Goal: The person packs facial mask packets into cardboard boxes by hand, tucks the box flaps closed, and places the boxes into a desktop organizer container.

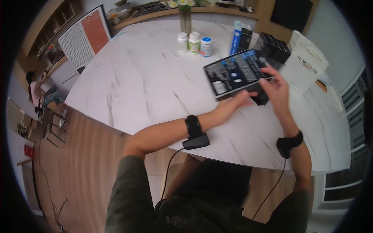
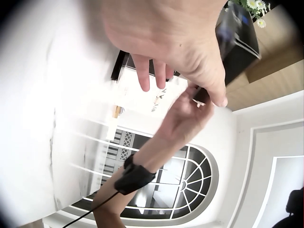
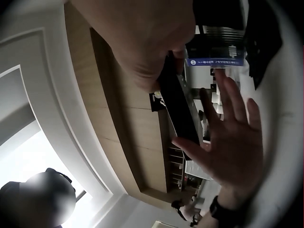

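Observation:
A flat black box (image 1: 237, 73) with white print, blue patches and a white label is held up tilted over the marble-patterned table (image 1: 143, 77). My right hand (image 1: 276, 91) grips its right end, with the thumb in front. At the lower edge is my left hand (image 1: 229, 108). In the right wrist view the left hand's fingers (image 3: 232, 102) are straight and spread, and its thumb tip meets the box's edge. A small dark piece (image 1: 263, 99) shows beneath the box, between the hands.
Three white bottles (image 1: 194, 43) stand by a flower vase (image 1: 185, 21) at the back. Behind the held box are a blue-and-white carton (image 1: 235, 38), more black boxes (image 1: 272, 46) and a white paper bag (image 1: 305, 64). A person (image 1: 39, 89) sits far left, beyond a board (image 1: 85, 39).

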### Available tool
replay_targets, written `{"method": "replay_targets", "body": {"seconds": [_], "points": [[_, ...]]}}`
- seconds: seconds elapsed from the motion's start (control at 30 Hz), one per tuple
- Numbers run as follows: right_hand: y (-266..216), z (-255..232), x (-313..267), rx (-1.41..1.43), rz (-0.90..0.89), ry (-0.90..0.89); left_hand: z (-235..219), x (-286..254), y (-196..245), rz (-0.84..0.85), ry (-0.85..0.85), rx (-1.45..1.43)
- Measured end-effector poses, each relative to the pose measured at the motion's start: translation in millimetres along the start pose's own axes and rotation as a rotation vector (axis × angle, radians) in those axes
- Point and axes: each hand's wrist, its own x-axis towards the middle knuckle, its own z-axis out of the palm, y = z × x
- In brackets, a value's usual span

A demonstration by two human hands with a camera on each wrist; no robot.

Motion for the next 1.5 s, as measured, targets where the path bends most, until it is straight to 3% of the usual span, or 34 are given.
{"method": "replay_targets", "body": {"seconds": [0.1, 0.2, 0.27, 0.3, 0.37, 0.57, 0.63, 0.77, 0.83, 0.97, 1.03, 1.17, 1.23, 1.5], "points": [[29.1, 19.8, -21.1, 0.181, -0.013, 0.023, -2.3, 1.5, 1.4, 0.032, 0.342, -0.138], [49.1, 26.8, -30.9, 0.174, -0.092, 0.106, -5.9, 0.9, 11.7, 0.078, 0.429, -0.023], [65.1, 22.0, -39.8, 0.368, 0.088, 0.031, -13.0, -1.0, 15.5, 0.061, 0.442, 0.045], [64.8, 20.6, -42.3, 0.370, 0.102, 0.062, -19.4, -3.8, 15.3, 0.034, 0.448, 0.055], [59.0, 19.0, -42.7, 0.332, 0.292, -0.007, -27.9, -10.4, 20.0, 0.009, 0.427, 0.082], [56.8, 22.3, -46.5, 0.296, 0.344, -0.057, -28.0, -12.2, 31.1, 0.011, 0.437, 0.226], [53.3, 21.5, -46.8, 0.424, 0.411, -0.079, -26.4, -14.3, 33.2, 0.121, 0.375, 0.440], [39.6, 27.2, -52.2, 0.567, 0.531, -0.128, -34.2, -23.0, 31.0, 0.174, 0.355, 0.631], [33.3, 31.2, -53.2, 0.649, 0.584, -0.182, -34.5, -22.4, 30.4, 0.203, 0.415, 0.641], [36.2, 35.0, -59.0, 0.642, 0.610, -0.163, -33.3, -22.2, 36.8, 0.216, 0.417, 0.638], [36.1, 35.1, -58.0, 0.620, 0.631, -0.076, -34.9, -24.4, 37.1, 0.164, 0.514, 0.617], [42.3, 28.7, -54.3, 0.647, 0.680, -0.066, -32.6, -25.7, 36.3, 0.224, 0.473, 0.556], [38.0, 28.8, -52.5, 0.766, 0.658, -0.166, -29.8, -25.7, 37.3, 0.265, 0.425, 0.589], [42.7, 26.3, -53.4, 0.814, 0.658, -0.245, -30.5, -27.1, 37.8, 0.285, 0.426, 0.656]]}}
